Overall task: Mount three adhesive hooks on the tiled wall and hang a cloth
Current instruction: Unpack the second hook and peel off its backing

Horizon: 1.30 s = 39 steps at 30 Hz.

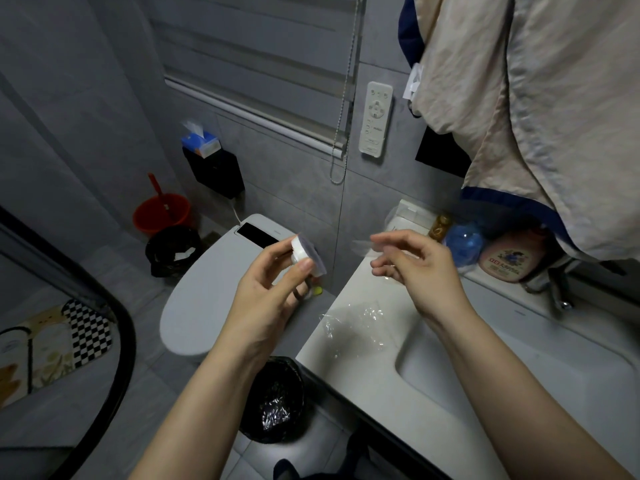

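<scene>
- Left hand [266, 292]: thumb and curled fingers [304, 266] pinch one white round hook [300, 252], its flat square pad [317, 259] facing right; the hook is held in the air above the gap between toilet and desk.
- Right hand [419, 268]: fingers [384, 242] half curled, tips drawn together near a thin clear film [362, 244] at the fingertips; whether they actually pinch the film I cannot tell, it is blurred.
- The two hands are near each other but apart.
- One hook in view; a small yellow-green thing [317, 291] shows just below the left hand, too small to identify.
- One sheet of crumpled clear plastic [356, 323] lies on the white desk [346, 368], beside the sink [519, 375].
- At the back of the desk, near the wall: one pink bottle [509, 261], one blue mesh ball [464, 242], one small amber bottle [439, 226], one white container [408, 216].
- One beige cloth [540, 116] with a dark blue edge hangs at the upper right, over the desk.
- On the grey tiled wall [294, 174]: one white remote [375, 119], one black holder [214, 171] with one blue tissue pack [201, 142] on top.
- One toilet [207, 289], lid closed, left of the desk.
- Two black-lined bins: one [173, 251] beside the toilet, one [273, 400] below the desk edge; one red bucket [162, 213] in the corner.
- One patterned mat [59, 341] on the floor at left.
</scene>
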Motion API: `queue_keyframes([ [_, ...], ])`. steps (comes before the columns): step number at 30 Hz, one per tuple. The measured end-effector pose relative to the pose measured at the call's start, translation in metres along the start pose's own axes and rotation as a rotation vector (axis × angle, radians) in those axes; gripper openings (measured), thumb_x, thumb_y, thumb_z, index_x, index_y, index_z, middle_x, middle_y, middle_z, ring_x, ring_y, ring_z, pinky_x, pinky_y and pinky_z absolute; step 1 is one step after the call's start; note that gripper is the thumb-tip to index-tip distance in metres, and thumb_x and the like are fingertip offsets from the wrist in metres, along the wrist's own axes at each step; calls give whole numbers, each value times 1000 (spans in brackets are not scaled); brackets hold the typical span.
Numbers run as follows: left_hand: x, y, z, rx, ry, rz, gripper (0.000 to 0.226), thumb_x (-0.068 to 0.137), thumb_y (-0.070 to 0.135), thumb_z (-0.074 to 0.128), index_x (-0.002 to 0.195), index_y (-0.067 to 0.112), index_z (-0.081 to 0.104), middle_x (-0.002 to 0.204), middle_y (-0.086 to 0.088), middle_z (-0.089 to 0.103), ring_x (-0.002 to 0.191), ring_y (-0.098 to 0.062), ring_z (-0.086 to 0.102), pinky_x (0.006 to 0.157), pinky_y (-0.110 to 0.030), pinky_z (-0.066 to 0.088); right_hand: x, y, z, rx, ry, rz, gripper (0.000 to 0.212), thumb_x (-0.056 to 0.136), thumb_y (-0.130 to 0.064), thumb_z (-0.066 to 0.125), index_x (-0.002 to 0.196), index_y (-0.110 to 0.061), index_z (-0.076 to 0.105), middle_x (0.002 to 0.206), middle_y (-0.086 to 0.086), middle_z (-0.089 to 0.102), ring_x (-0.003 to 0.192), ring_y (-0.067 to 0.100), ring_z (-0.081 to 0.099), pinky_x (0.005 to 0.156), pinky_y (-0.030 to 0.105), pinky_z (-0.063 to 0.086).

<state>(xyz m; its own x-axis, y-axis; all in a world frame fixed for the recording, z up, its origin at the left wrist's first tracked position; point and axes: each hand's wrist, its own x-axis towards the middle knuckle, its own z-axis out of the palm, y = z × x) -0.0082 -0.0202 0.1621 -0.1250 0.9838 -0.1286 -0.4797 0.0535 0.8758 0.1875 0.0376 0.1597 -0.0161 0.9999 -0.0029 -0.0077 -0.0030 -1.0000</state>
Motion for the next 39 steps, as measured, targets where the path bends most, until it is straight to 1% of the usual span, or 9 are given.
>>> queue_keyframes([
  [7,2,-32,-14,15,93,-50,32,78,15,68,109,10,64,77,-2,71,70,-20,56,57,-16,48,5,17,-20,203,96,219,29,88,16,41,94,10,69,102,28,69,84,28,74,75,27,60],
  [11,7,-59,-21,29,138,-134,41,83,13,70,121,3,60,88,-8,68,66,-14,58,60,-18,50,7,43,-30,312,122,343,16,92,4,55,97,13,68,101,25,69,93,33,73,88,35,59],
  [13,11,-72,-24,28,166,-212,51,79,22,74,125,6,60,96,-7,68,67,-11,62,69,-21,54,7,60,-33,279,136,350,18,89,3,65,104,12,68,100,22,71,90,28,74,85,29,59],
  [20,25,-126,-39,-162,307,-500,29,86,37,71,109,19,67,88,2,73,97,-20,70,102,-40,49,9,134,-46,-68,220,435,16,89,4,63,104,2,68,98,23,68,78,26,75,65,23,59],
  [23,30,-147,-40,-154,334,-585,20,88,44,68,93,25,67,72,10,73,87,-14,68,99,-42,45,7,161,-48,-225,217,455,16,91,2,59,101,-4,69,94,20,69,79,26,74,67,23,60],
  [27,40,-172,-41,-91,383,-635,21,85,48,69,92,28,65,78,11,72,92,-13,67,91,-32,49,8,187,-54,-359,217,509,19,94,-1,56,106,-3,71,92,18,71,80,24,72,74,27,60],
  [30,45,-178,-42,-45,443,-611,20,84,45,72,85,27,64,75,9,69,75,-9,63,81,-24,44,9,193,-55,-471,207,488,21,91,-3,60,107,-5,73,87,11,71,76,22,69,79,33,61],
  [33,50,-187,-44,-35,466,-605,24,82,46,74,89,25,63,79,6,66,66,-7,57,80,-24,42,14,199,-56,-530,183,462,24,85,-3,64,104,-12,74,90,11,75,81,23,72,90,39,57],
  [39,52,-194,-41,-36,448,-653,30,83,49,71,100,27,64,80,9,68,64,-5,59,75,-25,41,24,211,-52,-678,121,353,28,77,5,64,96,-14,73,101,9,66,82,24,70,85,41,58],
])
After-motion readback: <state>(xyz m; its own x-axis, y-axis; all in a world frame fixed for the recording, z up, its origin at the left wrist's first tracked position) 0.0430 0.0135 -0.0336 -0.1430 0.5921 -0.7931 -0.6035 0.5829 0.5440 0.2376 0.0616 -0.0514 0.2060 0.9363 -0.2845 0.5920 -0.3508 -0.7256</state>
